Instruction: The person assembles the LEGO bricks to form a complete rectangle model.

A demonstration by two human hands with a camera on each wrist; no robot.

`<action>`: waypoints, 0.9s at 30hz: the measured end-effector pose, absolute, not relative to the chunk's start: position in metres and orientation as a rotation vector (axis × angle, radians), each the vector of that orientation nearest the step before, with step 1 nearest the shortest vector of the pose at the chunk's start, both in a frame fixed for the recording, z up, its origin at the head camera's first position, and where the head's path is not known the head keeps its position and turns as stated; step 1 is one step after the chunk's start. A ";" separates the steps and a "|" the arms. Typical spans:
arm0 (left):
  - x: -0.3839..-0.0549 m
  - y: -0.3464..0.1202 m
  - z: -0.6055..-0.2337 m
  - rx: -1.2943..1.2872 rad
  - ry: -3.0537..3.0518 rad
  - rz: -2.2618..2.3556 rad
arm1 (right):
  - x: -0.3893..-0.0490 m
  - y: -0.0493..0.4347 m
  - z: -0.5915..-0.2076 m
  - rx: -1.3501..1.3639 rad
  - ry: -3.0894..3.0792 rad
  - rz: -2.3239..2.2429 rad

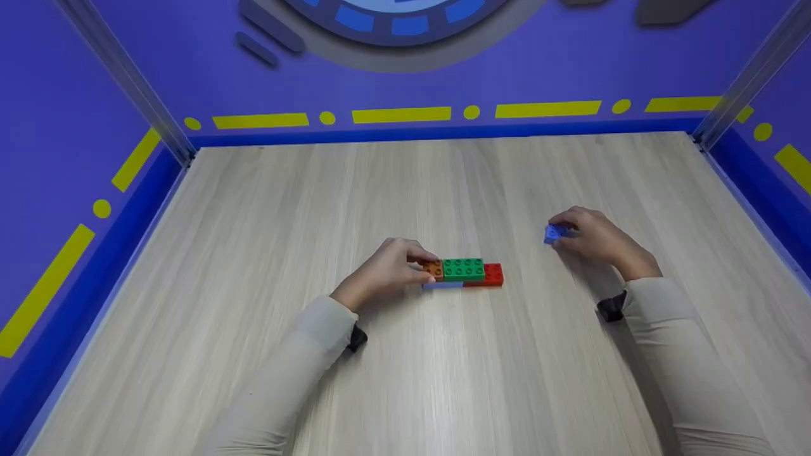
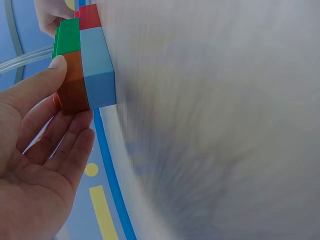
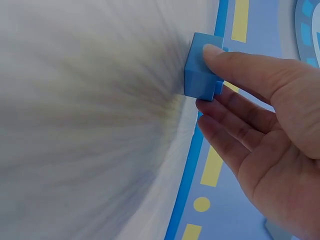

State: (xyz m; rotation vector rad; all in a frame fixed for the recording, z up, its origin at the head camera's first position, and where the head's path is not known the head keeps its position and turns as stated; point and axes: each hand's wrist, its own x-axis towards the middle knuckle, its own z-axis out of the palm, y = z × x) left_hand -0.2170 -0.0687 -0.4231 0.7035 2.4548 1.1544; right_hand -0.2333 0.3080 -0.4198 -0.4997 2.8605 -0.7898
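Observation:
Near the middle of the table, my left hand (image 1: pixel 388 271) pinches an orange toy building brick (image 1: pixel 434 270) between thumb and fingers. That brick sits in a row with a green brick (image 1: pixel 464 269), forming the top layer of a joined block. Underneath lie a light blue brick (image 2: pixel 98 62) and a red brick (image 1: pixel 494 275), whose studded end sticks out to the right. Farther right, my right hand (image 1: pixel 599 239) grips a small blue brick (image 3: pixel 200 67) by its sides. Its studs face away from the tabletop, and the right wrist view shows it at or very near the surface.
The pale wooden table (image 1: pixel 266 209) is bounded by a purple back wall (image 1: pixel 405 88) and side walls with yellow markings. Metal posts (image 1: pixel 127 76) stand at the far corners. Black straps (image 1: pixel 612 307) show at both wrists.

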 end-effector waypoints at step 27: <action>-0.217 -0.068 -0.423 0.727 2.447 1.143 | -0.235 0.309 -0.420 -0.491 2.834 -0.804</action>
